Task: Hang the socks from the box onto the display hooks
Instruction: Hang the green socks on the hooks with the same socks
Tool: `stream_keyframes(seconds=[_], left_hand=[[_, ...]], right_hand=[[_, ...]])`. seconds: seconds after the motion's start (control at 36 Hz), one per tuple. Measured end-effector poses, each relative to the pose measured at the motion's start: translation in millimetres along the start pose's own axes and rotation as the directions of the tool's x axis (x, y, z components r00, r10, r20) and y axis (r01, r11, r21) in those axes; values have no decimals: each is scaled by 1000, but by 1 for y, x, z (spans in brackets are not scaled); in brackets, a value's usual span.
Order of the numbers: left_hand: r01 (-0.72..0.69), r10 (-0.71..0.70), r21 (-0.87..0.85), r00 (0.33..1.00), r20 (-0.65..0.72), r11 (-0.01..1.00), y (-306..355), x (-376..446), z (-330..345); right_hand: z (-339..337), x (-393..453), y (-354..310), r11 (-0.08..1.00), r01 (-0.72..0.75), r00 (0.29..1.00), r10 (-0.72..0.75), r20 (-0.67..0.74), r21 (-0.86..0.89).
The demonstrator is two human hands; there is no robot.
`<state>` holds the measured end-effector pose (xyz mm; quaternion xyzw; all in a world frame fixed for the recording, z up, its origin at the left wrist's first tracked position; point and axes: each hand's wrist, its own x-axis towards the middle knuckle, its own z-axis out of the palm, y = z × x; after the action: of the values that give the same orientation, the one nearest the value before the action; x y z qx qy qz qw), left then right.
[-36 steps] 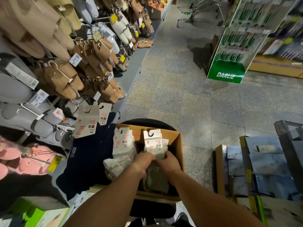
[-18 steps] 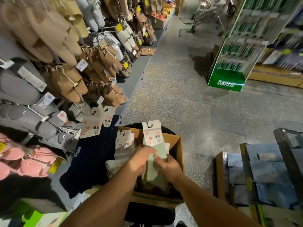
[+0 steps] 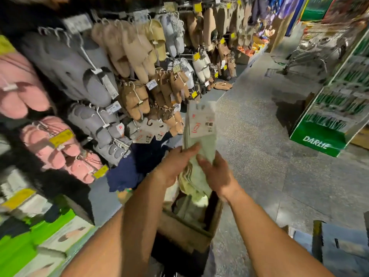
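Mid-carry: pale green sock pack (image 3: 200,136) lifted clear above the cardboard box (image 3: 187,230), gripped low down by both hands, left hand (image 3: 175,166) curled round the left edge, right hand (image 3: 214,172) clasping the right. Card header with hook-hole uppermost, blurred. Next, probably: swing left toward the hooks where matching sock packs (image 3: 148,134) hang over navy ones, and thread the hole on. Box low and near, more socks inside. Slipper wall (image 3: 95,76) left; speckled floor (image 3: 259,126) running far; green display stand (image 3: 327,124) right.
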<state>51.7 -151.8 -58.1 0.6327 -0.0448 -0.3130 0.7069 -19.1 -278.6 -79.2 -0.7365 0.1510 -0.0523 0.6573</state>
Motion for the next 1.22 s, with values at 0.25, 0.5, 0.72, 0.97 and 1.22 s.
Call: stream_keyframes(seconds=[0.25, 0.5, 0.72, 0.97, 1.22], left_hand=[[-284, 227, -78, 879, -419, 956, 4, -116, -55], [-433, 326, -67, 763, -558, 899, 21, -285, -141], [-497, 327, -27, 610, -722, 867, -6, -465, -238], [-542, 395, 134, 400, -827, 830, -30, -650, -326], [-494, 368, 207, 255, -894, 844, -24, -755, -425]], right_hand=[[79, -50, -53, 922, 320, 947, -301, 116, -220], [230, -144, -115, 867, 494, 851, -468, 239, -61], [383, -263, -128, 855, 436, 741, -519, 427, 282], [528, -413, -167, 888, 319, 606, -461, 649, 332], [658, -478, -202, 863, 394, 506, -491, 709, 317]])
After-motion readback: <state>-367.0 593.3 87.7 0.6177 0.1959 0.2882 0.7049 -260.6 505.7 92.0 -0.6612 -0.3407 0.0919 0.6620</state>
